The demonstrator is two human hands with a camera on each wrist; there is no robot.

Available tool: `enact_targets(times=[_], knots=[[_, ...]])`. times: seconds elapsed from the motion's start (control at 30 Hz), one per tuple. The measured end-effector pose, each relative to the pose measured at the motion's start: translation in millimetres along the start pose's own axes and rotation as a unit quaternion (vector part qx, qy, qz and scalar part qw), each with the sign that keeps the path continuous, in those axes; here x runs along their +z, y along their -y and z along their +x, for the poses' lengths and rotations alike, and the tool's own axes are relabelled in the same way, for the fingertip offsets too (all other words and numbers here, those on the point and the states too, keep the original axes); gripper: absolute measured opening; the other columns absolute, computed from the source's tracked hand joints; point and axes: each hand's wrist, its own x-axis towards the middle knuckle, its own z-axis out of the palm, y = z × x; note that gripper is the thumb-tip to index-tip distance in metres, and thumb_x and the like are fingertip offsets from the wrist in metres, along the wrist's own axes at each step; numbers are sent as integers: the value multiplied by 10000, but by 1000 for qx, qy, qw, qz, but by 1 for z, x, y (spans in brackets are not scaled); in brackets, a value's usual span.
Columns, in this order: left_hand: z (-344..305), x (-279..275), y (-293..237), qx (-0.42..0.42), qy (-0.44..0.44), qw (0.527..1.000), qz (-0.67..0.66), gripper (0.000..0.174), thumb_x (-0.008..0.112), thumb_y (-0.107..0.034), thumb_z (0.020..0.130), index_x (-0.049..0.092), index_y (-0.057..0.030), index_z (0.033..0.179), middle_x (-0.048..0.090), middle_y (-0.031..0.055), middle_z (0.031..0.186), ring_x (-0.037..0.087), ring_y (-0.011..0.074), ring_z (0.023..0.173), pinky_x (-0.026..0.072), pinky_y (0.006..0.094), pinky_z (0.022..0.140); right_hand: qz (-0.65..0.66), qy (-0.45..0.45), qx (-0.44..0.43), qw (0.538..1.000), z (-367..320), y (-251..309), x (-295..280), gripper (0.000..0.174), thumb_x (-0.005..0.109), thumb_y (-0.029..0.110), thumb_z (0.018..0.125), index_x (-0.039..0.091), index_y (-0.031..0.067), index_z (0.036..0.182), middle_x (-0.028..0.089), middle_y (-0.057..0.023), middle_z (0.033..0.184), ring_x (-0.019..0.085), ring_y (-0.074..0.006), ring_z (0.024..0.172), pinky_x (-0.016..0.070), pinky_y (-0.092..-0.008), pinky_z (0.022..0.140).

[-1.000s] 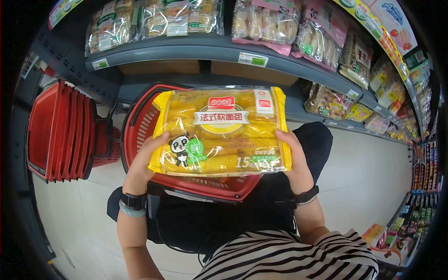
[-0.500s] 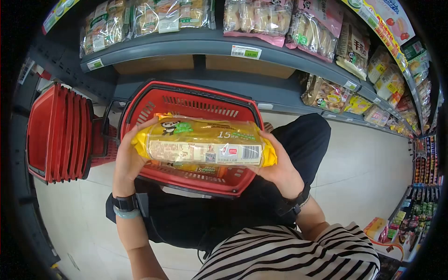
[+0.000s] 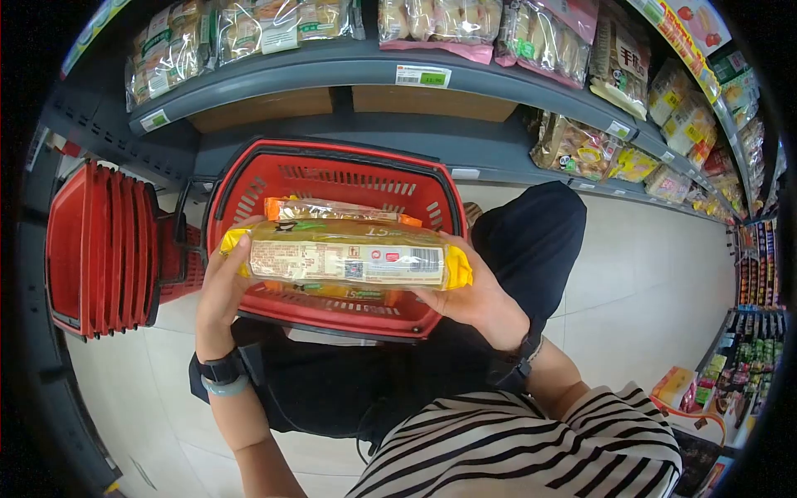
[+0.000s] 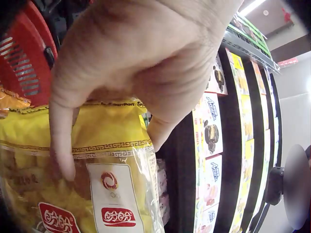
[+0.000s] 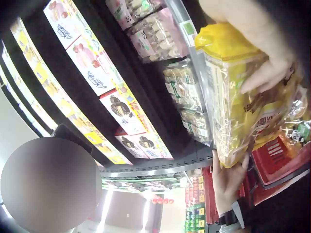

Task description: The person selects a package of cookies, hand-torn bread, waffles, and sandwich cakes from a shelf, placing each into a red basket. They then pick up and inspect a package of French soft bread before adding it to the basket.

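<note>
Both hands hold a yellow bread package (image 3: pixel 347 259) on edge over a red shopping basket (image 3: pixel 332 328), its printed narrow side facing up in the head view. The left hand (image 3: pixel 222 286) grips one end, and the right hand (image 3: pixel 481 300) grips the other. In the left wrist view, the left hand (image 4: pixel 131 63) has thumb and fingers on either side of the yellow package (image 4: pixel 97 128). The right wrist view shows the right hand's fingers (image 5: pixel 265 77) on the package (image 5: pixel 231 97). Inside the basket lie other orange-ended packages (image 3: pixel 332 209), partly hidden under the held one.
Stacked red baskets (image 3: pixel 100 249) stand at the left. A grey shelf (image 3: pixel 357 73) with bagged breads (image 3: pixel 440 21) runs across the back and curves right. The person's dark-trousered knee (image 3: pixel 531 249) is right of the basket. Pale floor tiles (image 3: pixel 631 274) lie beyond.
The package has tilted from its broad front facing up to its narrow printed side facing up, and has come lower over the basket. Both hands moved with it and kept their grip.
</note>
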Motion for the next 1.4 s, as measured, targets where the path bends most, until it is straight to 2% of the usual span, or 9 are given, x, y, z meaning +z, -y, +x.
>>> enact_targets(times=[0.6,0.83,0.93,1.0,1.03,1.1,1.13,1.23,1.4], knots=[[19,-4,25,-52,-88,986,128,427,501,-328,924,489,-5,1203,565,93,1104,566,172,1011,522,329,791,24,-27,-27,999,13,-2,-22,479,382,465,917,466,127,1247,554,-115,1167,546,-280,1076,460,-451,918],[27,-6,28,-36,-123,983,130,456,528,-367,903,509,6,1164,584,100,1046,579,185,976,530,334,785,-111,-117,-7,987,-2,6,-15,558,368,520,907,466,76,1231,520,-182,1188,546,-251,1065,510,-373,804],[27,-6,29,-42,-79,991,99,449,529,-365,903,516,9,1151,587,100,1031,584,186,964,530,333,788,-274,-160,-59,947,-3,20,-30,496,383,495,913,525,75,1134,537,-161,1113,559,-219,1000,495,-344,776],[25,-1,27,-43,-85,989,112,446,529,-365,903,519,9,1145,589,97,1026,587,181,956,529,333,787,-353,-248,-302,850,0,29,-30,313,482,307,912,533,26,1041,586,-149,996,570,-222,951,471,-346,759],[24,0,26,-45,-84,987,127,442,529,-365,904,522,10,1140,591,94,1021,589,176,948,529,333,786,-355,-246,-299,851,9,36,-42,313,482,307,912,533,26,1041,586,-149,996,570,-222,951,471,-346,759],[24,-3,28,-47,-89,986,130,438,535,-360,903,523,9,1138,593,89,1022,588,163,939,523,314,774,-640,-275,-542,469,36,55,-80,280,565,130,858,505,-9,1094,596,-138,999,571,-236,954,450,-334,820],[25,-5,30,-49,-90,986,133,433,540,-355,901,524,8,1136,594,83,1022,586,150,929,517,296,761,-641,-272,-542,469,44,57,-82,280,565,130,858,505,-9,1094,596,-138,999,571,-236,954,450,-334,820],[23,-11,33,-49,-85,984,148,416,557,-335,897,527,7,1132,597,64,1006,578,122,908,485,262,765,-568,-139,-487,649,76,61,-103,588,603,-32,751,370,59,1283,580,-185,1102,547,-352,1026,425,-385,898],[17,-7,34,-44,-106,972,205,395,571,-309,894,534,11,1124,596,48,969,549,99,881,434,239,794,-697,-239,-410,537,74,62,-101,716,614,-4,718,268,115,1333,582,-236,1079,552,-403,1010,454,-431,840]])
